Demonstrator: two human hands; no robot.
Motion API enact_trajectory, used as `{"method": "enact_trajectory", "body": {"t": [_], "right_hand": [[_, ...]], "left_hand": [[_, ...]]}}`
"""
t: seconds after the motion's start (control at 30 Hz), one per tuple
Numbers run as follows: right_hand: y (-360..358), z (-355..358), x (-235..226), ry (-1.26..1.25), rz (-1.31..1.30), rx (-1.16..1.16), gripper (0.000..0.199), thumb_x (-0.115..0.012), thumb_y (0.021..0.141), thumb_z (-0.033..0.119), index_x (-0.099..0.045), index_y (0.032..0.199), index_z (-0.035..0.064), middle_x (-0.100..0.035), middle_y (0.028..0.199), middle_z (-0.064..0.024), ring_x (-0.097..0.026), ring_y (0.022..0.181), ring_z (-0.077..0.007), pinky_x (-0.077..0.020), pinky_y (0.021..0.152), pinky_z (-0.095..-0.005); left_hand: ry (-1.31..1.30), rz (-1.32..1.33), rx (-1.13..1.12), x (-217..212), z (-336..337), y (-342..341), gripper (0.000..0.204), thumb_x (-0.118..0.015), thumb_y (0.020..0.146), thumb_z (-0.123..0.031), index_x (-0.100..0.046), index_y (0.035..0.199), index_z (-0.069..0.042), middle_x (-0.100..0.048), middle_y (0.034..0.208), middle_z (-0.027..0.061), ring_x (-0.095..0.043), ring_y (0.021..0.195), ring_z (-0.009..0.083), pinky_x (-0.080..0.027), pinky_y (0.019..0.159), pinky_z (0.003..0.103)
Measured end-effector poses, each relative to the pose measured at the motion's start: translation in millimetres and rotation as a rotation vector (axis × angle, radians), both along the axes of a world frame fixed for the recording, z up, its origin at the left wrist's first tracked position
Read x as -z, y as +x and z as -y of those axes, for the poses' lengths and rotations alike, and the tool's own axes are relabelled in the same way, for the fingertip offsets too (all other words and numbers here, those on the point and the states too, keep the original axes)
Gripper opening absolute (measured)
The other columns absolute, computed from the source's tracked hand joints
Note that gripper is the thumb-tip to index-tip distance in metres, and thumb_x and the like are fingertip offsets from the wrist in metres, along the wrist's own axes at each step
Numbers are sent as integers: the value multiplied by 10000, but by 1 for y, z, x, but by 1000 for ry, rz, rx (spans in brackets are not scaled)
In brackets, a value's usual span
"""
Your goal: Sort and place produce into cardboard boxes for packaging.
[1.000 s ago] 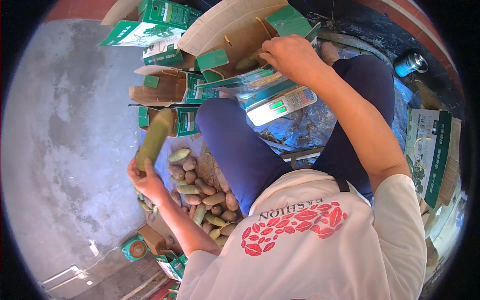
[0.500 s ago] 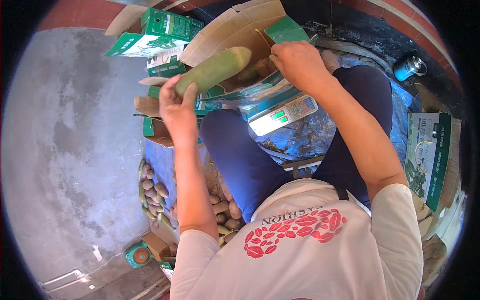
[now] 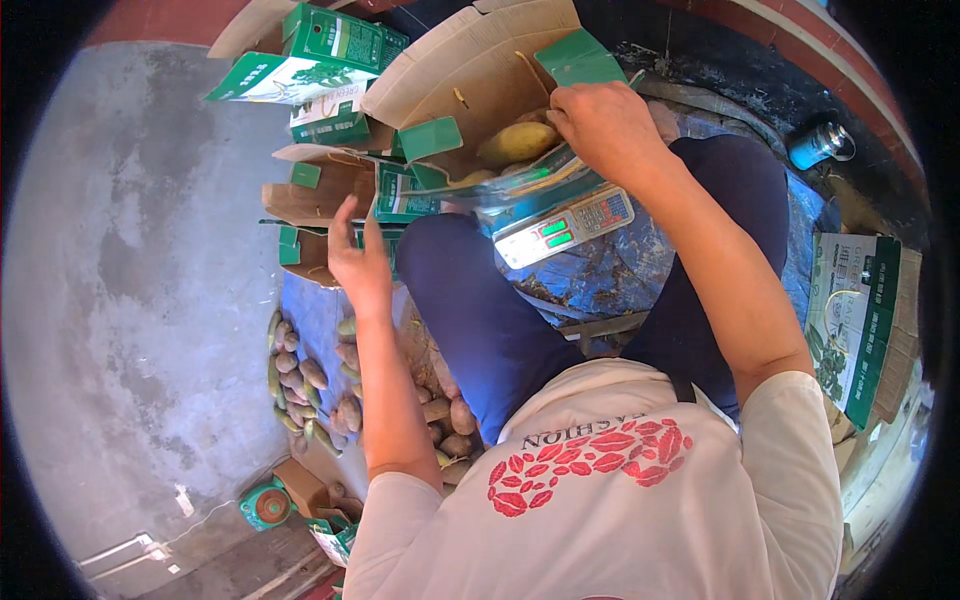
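My left hand [image 3: 360, 262] holds nothing, its fingers and thumb apart, beside the smaller open cartons [image 3: 330, 190] at the left. In front of me an open carton [image 3: 450, 70] stands with its flaps up and several vegetables inside. On top of them lies a long yellow-green radish [image 3: 518, 144]. My right hand [image 3: 612, 128] grips the carton's near right edge, its fingertips partly hidden. Below that carton, a digital scale's panel [image 3: 565, 228] with lit green displays shows between my knees.
Radishes and brown root vegetables [image 3: 295, 375] are spread on the blue sheet [image 3: 800, 230] and floor to my left. A green-and-white carton [image 3: 850, 320] stands at the right. Further back are a blue flask [image 3: 820, 145] and more green cartons [image 3: 335, 50]. A round green object [image 3: 267, 507] sits lower left.
The long green radish has left my left hand, which has moved down and back from the big carton. A yellow-green radish now shows plainly inside it. My right hand stays at the edge.
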State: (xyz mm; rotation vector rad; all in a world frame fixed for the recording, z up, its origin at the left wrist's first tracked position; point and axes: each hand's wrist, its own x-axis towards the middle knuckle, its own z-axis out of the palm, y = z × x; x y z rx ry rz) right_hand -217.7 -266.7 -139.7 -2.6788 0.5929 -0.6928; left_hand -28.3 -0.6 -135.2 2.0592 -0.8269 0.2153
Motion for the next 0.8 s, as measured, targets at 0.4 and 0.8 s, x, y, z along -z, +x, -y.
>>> {"method": "enact_trajectory", "body": {"t": [0.4, 0.8], "right_hand": [[6, -5, 2, -3, -22, -5, 155, -561, 839, 186, -619, 832, 42, -637, 791, -141, -604, 767, -332, -455, 739, -425], [6, -8, 0, -12, -57, -5, 165, -554, 846, 200, -630, 849, 54, -639, 800, -141, -601, 766, -338, -459, 743, -427]], "left_hand": [[87, -240, -303, 55, -103, -23, 218, -577, 833, -60, -627, 1034, 8, -659, 967, 91, -588, 801, 165, -460, 744, 289], [583, -122, -276, 103, -135, -46, 222, -592, 827, -133, -642, 1015, -26, -647, 959, 203, -621, 890, 331, -476, 769, 384]]}}
